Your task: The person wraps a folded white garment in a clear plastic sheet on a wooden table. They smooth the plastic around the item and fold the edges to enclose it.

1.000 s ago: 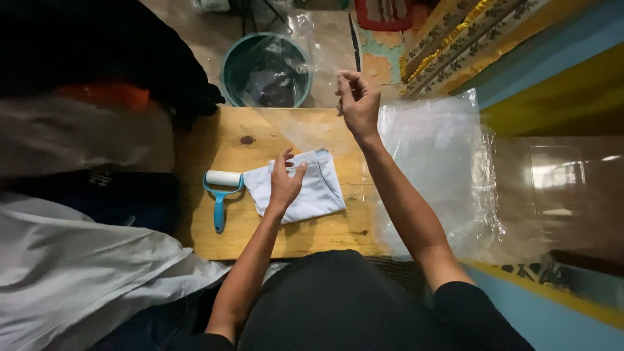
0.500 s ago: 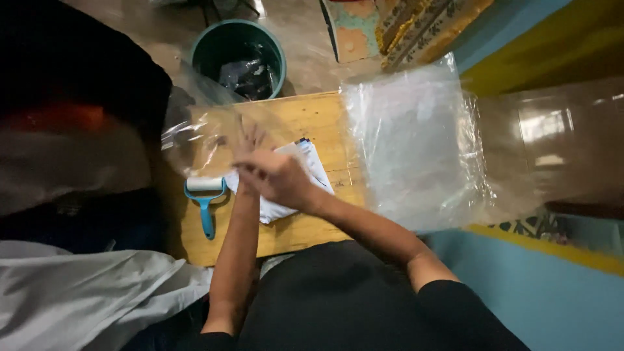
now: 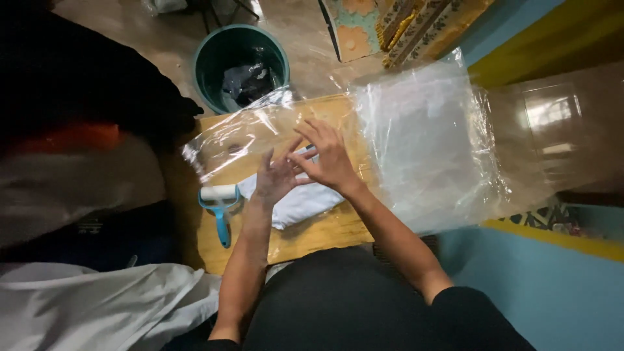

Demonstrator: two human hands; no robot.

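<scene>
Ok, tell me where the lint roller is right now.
In the head view, the lint roller lies on the left part of the wooden board, just left of the folded white cloth and the left hand.

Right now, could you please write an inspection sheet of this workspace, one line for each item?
Surface: small wooden table, mostly covered.
Job's things: folded white cloth on the table; clear plastic bag lying over its far left part.
Clutter: blue-handled lint roller left of the cloth; stack of clear plastic sheets on the right.
Grippers: left hand and right hand over the cloth, at the bag's edge, fingers spread; whether they grip it cannot be told.
Cables: nothing seen.
Surroundings: green round bucket holding plastic scraps beyond the table; white fabric at lower left; blue wall at right.
</scene>
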